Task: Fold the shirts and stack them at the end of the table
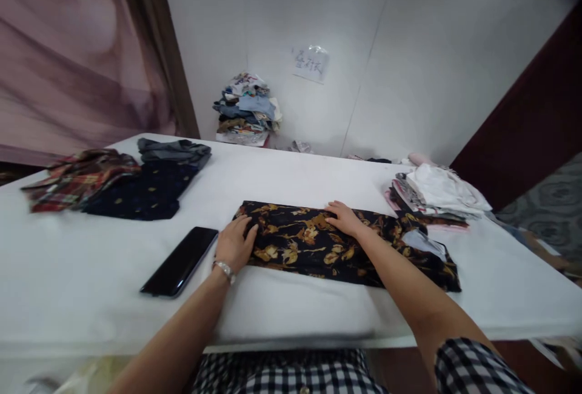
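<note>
A dark garment with a golden leaf print [295, 245] lies folded into a long strip across the middle of the white table [282, 309]. My left hand [234, 243], with a metal bracelet at the wrist, grips the garment's left end, fingers curled over the edge. My right hand [344, 218] rests flat on the upper middle of the cloth, palm down. The garment's right end [427, 251] is bunched, with a pale lining showing.
A black phone [180, 261] lies left of my left hand. Plaid and dark clothes [113, 185] are spread at the far left. A stack of light clothes [436, 197] sits at the right. Another pile [248, 109] stands against the wall.
</note>
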`<act>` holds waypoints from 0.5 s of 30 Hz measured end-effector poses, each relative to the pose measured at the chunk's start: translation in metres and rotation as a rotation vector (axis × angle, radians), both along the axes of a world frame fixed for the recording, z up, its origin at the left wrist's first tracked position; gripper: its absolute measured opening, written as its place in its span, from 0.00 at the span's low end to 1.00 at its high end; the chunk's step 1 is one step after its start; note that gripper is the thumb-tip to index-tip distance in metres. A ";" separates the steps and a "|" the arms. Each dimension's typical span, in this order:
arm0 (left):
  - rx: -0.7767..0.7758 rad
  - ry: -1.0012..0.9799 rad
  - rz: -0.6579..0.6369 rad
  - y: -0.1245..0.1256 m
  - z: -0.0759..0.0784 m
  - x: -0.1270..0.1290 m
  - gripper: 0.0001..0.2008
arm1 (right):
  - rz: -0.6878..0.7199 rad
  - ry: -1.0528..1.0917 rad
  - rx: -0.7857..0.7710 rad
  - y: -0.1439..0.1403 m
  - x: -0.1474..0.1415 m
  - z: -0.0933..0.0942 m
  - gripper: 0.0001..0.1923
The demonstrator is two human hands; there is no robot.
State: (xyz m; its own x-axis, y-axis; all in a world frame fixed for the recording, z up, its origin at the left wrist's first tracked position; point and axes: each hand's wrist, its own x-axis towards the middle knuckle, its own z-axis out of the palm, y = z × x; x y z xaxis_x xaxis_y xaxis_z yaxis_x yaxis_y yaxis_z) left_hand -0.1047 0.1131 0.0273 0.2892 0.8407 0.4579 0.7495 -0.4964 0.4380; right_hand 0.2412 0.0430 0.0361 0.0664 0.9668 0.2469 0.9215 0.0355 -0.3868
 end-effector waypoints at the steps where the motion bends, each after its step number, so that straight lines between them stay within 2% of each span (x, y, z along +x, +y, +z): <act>1: -0.010 -0.009 0.008 -0.001 0.000 -0.001 0.19 | -0.012 -0.006 0.000 0.003 -0.002 -0.001 0.09; 2: -0.020 -0.014 0.016 -0.002 0.001 -0.002 0.19 | -0.034 -0.005 0.008 0.004 -0.002 -0.001 0.06; 6: -0.077 0.027 0.041 -0.005 0.004 -0.002 0.19 | -0.202 0.001 0.050 0.002 0.008 -0.001 0.14; 8: -0.135 0.084 0.057 -0.006 0.005 -0.001 0.19 | -0.265 -0.009 0.016 -0.002 0.014 -0.001 0.13; 12: -0.197 0.167 0.065 -0.005 0.006 0.000 0.19 | -0.298 -0.030 -0.035 -0.009 0.016 0.003 0.11; 15: -0.149 0.151 0.060 -0.006 0.006 -0.001 0.20 | -0.238 -0.017 0.088 -0.016 0.001 0.013 0.18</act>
State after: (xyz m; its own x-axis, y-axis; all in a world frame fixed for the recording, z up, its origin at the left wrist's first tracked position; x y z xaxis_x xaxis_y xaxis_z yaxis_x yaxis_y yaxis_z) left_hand -0.1055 0.1066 0.0337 0.2930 0.9136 0.2820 0.8384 -0.3872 0.3836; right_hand 0.2418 0.0274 0.0494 0.2849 0.8991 0.3323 0.9142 -0.1506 -0.3763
